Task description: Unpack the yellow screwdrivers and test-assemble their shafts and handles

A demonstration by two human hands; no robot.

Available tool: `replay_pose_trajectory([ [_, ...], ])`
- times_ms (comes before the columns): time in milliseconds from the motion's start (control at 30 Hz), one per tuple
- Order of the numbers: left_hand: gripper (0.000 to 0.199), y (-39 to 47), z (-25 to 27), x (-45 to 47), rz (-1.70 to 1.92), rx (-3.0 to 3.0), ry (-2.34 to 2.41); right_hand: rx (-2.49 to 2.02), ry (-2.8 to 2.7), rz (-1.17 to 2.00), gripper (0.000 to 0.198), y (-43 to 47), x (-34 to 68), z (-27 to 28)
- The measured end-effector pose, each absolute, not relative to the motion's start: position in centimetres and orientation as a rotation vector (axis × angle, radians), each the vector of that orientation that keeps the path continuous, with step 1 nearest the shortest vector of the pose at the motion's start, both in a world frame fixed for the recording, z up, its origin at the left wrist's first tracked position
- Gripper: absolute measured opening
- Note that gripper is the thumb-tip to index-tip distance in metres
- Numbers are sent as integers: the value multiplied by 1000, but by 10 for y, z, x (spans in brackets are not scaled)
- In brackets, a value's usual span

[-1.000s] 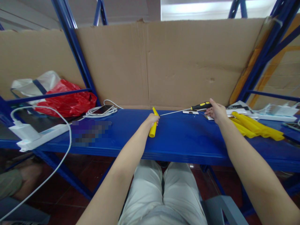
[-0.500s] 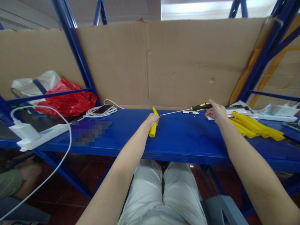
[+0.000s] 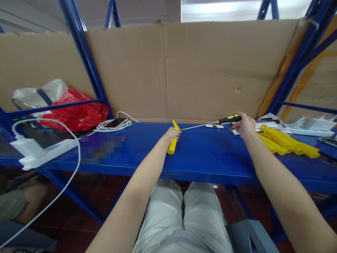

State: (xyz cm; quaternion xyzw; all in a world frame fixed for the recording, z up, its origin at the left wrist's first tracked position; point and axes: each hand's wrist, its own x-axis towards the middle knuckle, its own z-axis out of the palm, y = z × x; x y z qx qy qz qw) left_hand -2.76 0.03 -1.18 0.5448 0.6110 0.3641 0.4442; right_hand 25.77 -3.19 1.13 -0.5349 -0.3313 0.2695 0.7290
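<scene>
Holding a yellow tube [image 3: 172,146] and a screwdriver [image 3: 229,118]

Over open worktop [image 3: 205,151], back from the front edge [image 3: 207,175], the left hand [image 3: 173,134] is gripping the tube. The right hand [image 3: 246,125], now a bit farther right, is gripping the screwdriver. It is pointing left; the tube is running front to back.

We grip yellow tube [image 3: 172,146] in left hand [image 3: 173,134] at blue worktop [image 3: 207,151], hold black-and-yellow-handled screwdriver [image 3: 229,118] in right hand [image 3: 246,126], shaft [image 3: 197,126] slanting left to tube. More yellow tubes [image 3: 292,142] lie just right of right hand. Cardboard sheet [image 3: 210,70] stands behind. On our left: red plastic bag [image 3: 76,114], coiled white cable [image 3: 104,126], white power strip [image 3: 63,148] with adapter [image 3: 30,150] plugged in.
</scene>
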Motion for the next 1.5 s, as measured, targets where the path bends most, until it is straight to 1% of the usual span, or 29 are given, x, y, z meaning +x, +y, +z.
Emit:
replay_pose_trajectory([
  [167,8,0,-13,-28,907,1365,1510,-1161,-755,584,22,-30,260,10],
  [433,6,-1,-11,-27,896,1368,1526,-1120,-646,551,9,-35,254,16],
  [633,10,0,-11,-27,899,1361,1529,-1188,-684,619,11,-37,253,16],
  [800,17,-1,-11,-27,890,1365,1548,-1298,-811,753,12,-37,249,14],
  [1033,10,-1,-12,-27,892,1383,1519,-1612,-1192,1148,17,-45,238,11],
  [1200,8,-2,-11,-27,882,1386,1520,-1595,-1418,1284,8,-49,232,4],
  [1233,8,-2,-11,-27,882,1386,1517,-1572,-1464,1294,10,-50,232,2],
  [1367,8,-2,-11,-26,881,1382,1506,-1499,-1651,1305,28,-53,231,1],
  [1500,7,-2,-12,-26,882,1383,1510,-1488,-1727,1255,34,-52,233,1],
])
